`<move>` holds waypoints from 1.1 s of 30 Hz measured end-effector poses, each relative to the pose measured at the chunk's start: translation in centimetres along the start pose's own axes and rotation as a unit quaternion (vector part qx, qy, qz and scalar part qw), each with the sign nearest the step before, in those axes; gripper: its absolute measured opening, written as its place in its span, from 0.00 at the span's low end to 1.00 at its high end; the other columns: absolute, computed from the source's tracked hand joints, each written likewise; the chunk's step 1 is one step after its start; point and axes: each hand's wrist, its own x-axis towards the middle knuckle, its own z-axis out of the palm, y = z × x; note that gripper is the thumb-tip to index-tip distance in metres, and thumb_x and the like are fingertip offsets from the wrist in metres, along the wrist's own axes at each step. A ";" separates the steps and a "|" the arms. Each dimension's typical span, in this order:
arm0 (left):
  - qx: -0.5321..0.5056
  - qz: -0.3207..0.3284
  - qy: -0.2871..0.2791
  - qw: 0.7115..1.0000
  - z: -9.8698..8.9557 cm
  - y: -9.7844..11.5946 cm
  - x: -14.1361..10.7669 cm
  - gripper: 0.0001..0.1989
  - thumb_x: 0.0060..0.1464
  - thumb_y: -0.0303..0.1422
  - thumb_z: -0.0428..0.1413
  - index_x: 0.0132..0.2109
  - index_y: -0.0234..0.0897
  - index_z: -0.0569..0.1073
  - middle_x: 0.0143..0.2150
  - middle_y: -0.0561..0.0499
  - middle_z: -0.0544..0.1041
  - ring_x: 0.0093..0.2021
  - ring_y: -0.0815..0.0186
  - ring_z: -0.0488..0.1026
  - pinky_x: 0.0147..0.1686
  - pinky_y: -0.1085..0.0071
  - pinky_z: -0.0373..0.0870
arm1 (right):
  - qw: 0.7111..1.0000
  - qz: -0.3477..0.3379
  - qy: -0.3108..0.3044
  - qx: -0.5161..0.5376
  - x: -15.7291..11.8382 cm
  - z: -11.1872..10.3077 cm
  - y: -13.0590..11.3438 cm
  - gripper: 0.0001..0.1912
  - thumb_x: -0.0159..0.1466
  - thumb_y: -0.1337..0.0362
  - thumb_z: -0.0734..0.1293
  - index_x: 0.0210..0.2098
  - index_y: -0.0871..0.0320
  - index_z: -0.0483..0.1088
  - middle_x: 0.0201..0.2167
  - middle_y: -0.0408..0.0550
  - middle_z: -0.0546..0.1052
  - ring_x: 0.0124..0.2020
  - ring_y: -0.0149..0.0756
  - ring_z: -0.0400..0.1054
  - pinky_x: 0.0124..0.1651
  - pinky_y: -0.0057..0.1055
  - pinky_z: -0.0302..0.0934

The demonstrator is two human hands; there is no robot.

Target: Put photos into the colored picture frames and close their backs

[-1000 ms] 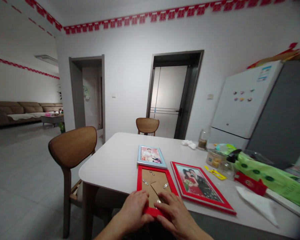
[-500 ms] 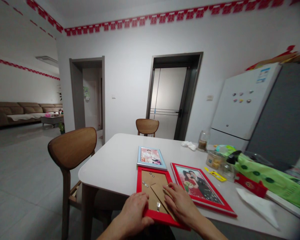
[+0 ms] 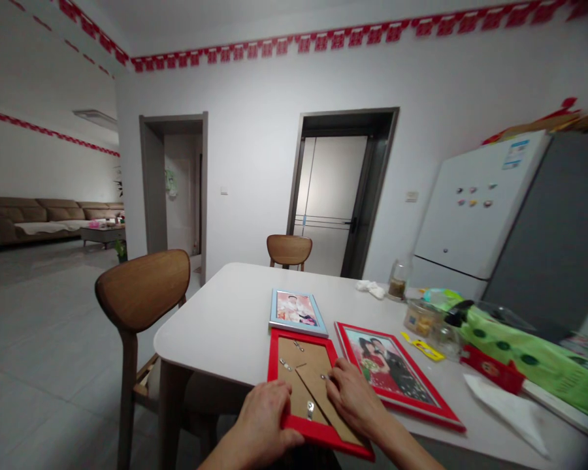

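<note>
A red picture frame [image 3: 301, 338] lies face down at the table's near edge, its brown backboard [image 3: 292, 385] showing with a slanted strut and small metal clips. My left hand [image 3: 264, 418] grips the frame's lower left side, thumb on the near rim. Bent fingers of my right hand [image 3: 351, 397] press on the right side of the backboard and rim, beside a metal clip [image 3: 323, 376]; its thumb is hidden. Beyond the frame sits a light blue framed photo [image 3: 298, 308], face up. To the right lies a larger red framed photo [image 3: 392, 365] of a couple.
On the white table [image 3: 215, 320], the right side holds a glass jar [image 3: 398, 281], crumpled tissue [image 3: 371, 288], a yellow tool [image 3: 428, 350], a food container [image 3: 418, 318], a green bag [image 3: 543, 359] and a white sheet [image 3: 507, 411]. Wooden chairs [image 3: 144, 287] stand at the left and far side.
My right fingers have shifted slightly on the backboard, and the metal clip beside them shows more plainly. The left hand keeps its grip. The view has tilted slightly.
</note>
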 end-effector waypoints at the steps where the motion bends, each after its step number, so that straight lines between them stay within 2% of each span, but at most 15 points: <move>1: -0.002 0.003 0.005 1.000 0.1 -0.1 0.0 0.21 0.38 0.41 0.58 0.41 0.39 0.65 0.41 0.51 0.69 0.40 0.61 0.65 0.41 0.70 0.61 | 1.000 0.001 0.001 -0.002 0.0 0.0 0.0 0.15 0.58 0.64 0.52 0.23 0.60 0.66 0.30 0.49 0.66 0.32 0.32 0.61 0.37 0.28 0.53; 9: -0.004 0.021 0.026 0.999 0.5 -0.5 0.0 0.22 0.37 0.42 0.59 0.41 0.39 0.65 0.42 0.50 0.70 0.41 0.61 0.66 0.42 0.70 0.61 | 0.999 0.021 -0.008 -0.049 0.4 -0.3 -0.3 0.13 0.56 0.65 0.54 0.27 0.61 0.68 0.31 0.52 0.69 0.34 0.36 0.62 0.39 0.31 0.53; 11: 0.001 0.020 0.022 1.000 0.3 -0.6 -0.1 0.21 0.37 0.42 0.59 0.40 0.39 0.65 0.41 0.51 0.70 0.40 0.61 0.66 0.41 0.70 0.62 | 0.999 0.019 0.001 -0.046 0.7 -0.2 -1.1 0.14 0.56 0.64 0.54 0.31 0.61 0.70 0.34 0.53 0.69 0.37 0.38 0.62 0.41 0.33 0.52; 14: 0.010 0.015 0.014 1.000 0.1 -0.6 -0.3 0.20 0.37 0.41 0.59 0.38 0.39 0.65 0.41 0.51 0.70 0.40 0.62 0.66 0.41 0.70 0.62 | 0.999 -0.025 -0.006 0.023 1.6 0.5 -3.1 0.16 0.58 0.64 0.53 0.40 0.59 0.68 0.38 0.51 0.70 0.40 0.36 0.61 0.42 0.30 0.51; 16: 0.015 0.009 0.011 1.000 0.0 -0.5 -0.4 0.20 0.37 0.41 0.59 0.38 0.39 0.65 0.41 0.51 0.70 0.40 0.62 0.66 0.41 0.70 0.61 | 0.997 -0.054 -0.026 0.055 2.3 1.2 -4.6 0.17 0.59 0.66 0.52 0.38 0.58 0.69 0.36 0.50 0.70 0.39 0.34 0.61 0.41 0.28 0.51; 20: 0.006 0.017 0.011 1.000 0.0 -0.4 -0.5 0.20 0.37 0.40 0.59 0.39 0.39 0.65 0.40 0.53 0.70 0.39 0.63 0.66 0.40 0.72 0.62 | 0.995 -0.078 -0.051 0.028 3.5 2.2 -6.6 0.15 0.58 0.67 0.53 0.28 0.58 0.70 0.30 0.49 0.70 0.35 0.33 0.61 0.37 0.27 0.50; 23: 0.003 0.018 0.015 1.000 0.0 -0.3 -0.5 0.18 0.37 0.39 0.59 0.37 0.39 0.65 0.38 0.53 0.70 0.37 0.63 0.67 0.38 0.72 0.62 | 0.992 -0.106 -0.074 0.015 3.7 2.4 -6.8 0.12 0.57 0.66 0.56 0.25 0.59 0.70 0.30 0.49 0.70 0.35 0.33 0.60 0.37 0.27 0.50; 27: 0.000 0.014 0.026 1.000 -0.1 -0.3 -0.6 0.19 0.36 0.38 0.60 0.37 0.39 0.66 0.39 0.53 0.70 0.38 0.63 0.67 0.38 0.72 0.62 | 0.988 -0.135 -0.067 0.042 3.5 2.4 -6.1 0.11 0.57 0.66 0.56 0.27 0.57 0.70 0.32 0.48 0.71 0.37 0.34 0.61 0.38 0.27 0.50; 29: -0.002 0.011 0.025 1.000 -0.2 -0.3 -0.7 0.19 0.35 0.39 0.60 0.37 0.39 0.66 0.39 0.52 0.70 0.38 0.63 0.67 0.38 0.72 0.63 | 0.990 -0.115 -0.056 0.067 3.8 2.6 -5.5 0.12 0.57 0.67 0.55 0.31 0.57 0.69 0.34 0.48 0.71 0.37 0.33 0.62 0.38 0.26 0.51; 31: 0.003 0.006 0.020 1.000 -0.3 -0.3 -0.9 0.19 0.35 0.39 0.60 0.37 0.38 0.67 0.39 0.51 0.71 0.37 0.62 0.67 0.38 0.71 0.63 | 0.995 -0.057 -0.038 0.078 4.5 3.0 -4.7 0.12 0.56 0.66 0.55 0.34 0.57 0.68 0.34 0.48 0.72 0.36 0.33 0.64 0.38 0.25 0.52; 33: 0.009 0.005 0.006 1.000 -0.4 -0.2 -1.1 0.20 0.35 0.40 0.61 0.36 0.37 0.68 0.38 0.50 0.71 0.37 0.61 0.68 0.38 0.70 0.64 | 0.997 0.007 -0.023 0.073 5.5 3.5 -3.8 0.12 0.56 0.65 0.56 0.33 0.58 0.69 0.32 0.49 0.74 0.34 0.33 0.65 0.35 0.25 0.53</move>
